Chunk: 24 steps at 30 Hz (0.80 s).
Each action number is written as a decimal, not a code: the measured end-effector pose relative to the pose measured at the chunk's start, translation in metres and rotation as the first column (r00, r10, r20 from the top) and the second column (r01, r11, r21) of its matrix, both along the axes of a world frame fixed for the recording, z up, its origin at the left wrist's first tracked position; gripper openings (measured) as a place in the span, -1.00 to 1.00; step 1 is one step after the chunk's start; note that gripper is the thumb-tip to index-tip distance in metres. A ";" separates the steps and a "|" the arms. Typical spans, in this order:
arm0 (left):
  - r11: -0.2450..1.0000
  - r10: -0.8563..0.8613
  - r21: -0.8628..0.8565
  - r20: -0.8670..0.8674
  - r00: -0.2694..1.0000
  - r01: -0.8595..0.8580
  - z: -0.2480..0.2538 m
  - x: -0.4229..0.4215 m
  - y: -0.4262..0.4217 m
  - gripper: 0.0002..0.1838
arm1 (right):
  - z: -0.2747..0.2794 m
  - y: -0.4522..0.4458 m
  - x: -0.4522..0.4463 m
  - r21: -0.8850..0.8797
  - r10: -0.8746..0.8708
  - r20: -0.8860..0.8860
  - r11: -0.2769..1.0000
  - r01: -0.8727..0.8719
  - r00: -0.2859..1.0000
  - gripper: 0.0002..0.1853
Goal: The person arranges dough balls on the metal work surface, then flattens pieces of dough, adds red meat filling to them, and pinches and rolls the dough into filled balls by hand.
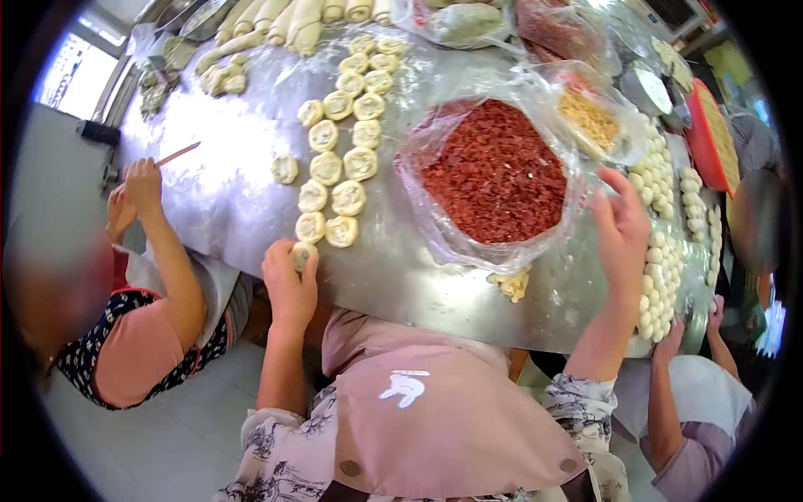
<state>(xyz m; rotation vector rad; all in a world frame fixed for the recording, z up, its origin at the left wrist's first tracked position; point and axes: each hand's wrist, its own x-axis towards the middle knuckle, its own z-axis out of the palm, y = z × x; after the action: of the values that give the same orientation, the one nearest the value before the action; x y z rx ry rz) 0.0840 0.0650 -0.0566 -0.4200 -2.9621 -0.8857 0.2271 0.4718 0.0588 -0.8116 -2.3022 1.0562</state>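
My left hand (288, 289) is closed around a round dough piece (303, 254) at the near edge of the metal table (401, 289). Just beyond it, flattened dough rounds (325, 168) run away from me in two uneven rows, with one dough round (284, 169) off to their left. To the right of these lies a clear plastic bag (416, 180) spread wide around a heap of dark red chopped filling (493, 171). Beside the bag's right edge, my right hand (621, 230) is raised with thumb and fingers apart, and no item shows in it.
Dough scraps (510, 284) lie by the bag's near edge. A bag of yellow crumbly filling (588, 117) and white dough balls (659, 284) are at right, near a red basin (711, 138). Dough rolls (305, 25) line the back. People work on both sides; the left one holds a thin stick (178, 154).
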 end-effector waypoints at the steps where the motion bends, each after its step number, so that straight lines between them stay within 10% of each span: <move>1: 0.999 0.031 0.024 0.040 0.999 -0.032 0.002 0.002 0.002 -0.67 | 0.006 -0.010 -0.011 0.040 0.071 0.024 0.997 -0.072 0.997 -0.70; 4: 0.992 0.109 0.042 0.221 0.969 -0.121 0.008 0.009 0.008 -0.66 | 0.014 -0.034 -0.044 0.095 0.302 0.162 0.943 -0.319 0.940 -0.67; 7: 0.809 0.126 0.484 0.414 0.902 -0.334 0.005 0.011 0.008 -0.68 | -0.012 -0.038 -0.072 0.333 0.369 0.244 0.837 -0.435 0.897 -0.50; 11: 0.390 -0.212 0.741 0.651 0.729 -0.548 0.043 0.002 0.012 -0.61 | -0.019 -0.059 -0.075 0.331 0.389 0.459 0.759 -0.560 0.799 -0.35; 15: 0.105 -0.665 0.871 0.420 0.618 -0.480 0.081 -0.011 0.052 -0.65 | -0.014 -0.058 -0.074 0.269 0.374 0.509 0.787 -0.555 0.776 -0.41; 24: 0.244 -0.851 0.821 0.437 0.292 -0.516 0.103 -0.005 0.175 -0.68 | -0.023 -0.057 -0.072 0.174 0.356 0.465 0.861 -0.478 0.811 -0.70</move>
<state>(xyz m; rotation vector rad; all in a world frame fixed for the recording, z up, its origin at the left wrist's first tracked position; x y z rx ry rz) 0.0789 0.2400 0.0461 -0.2444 -1.6004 -3.8714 0.1547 0.4143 0.0359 -0.4423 -3.0200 0.7297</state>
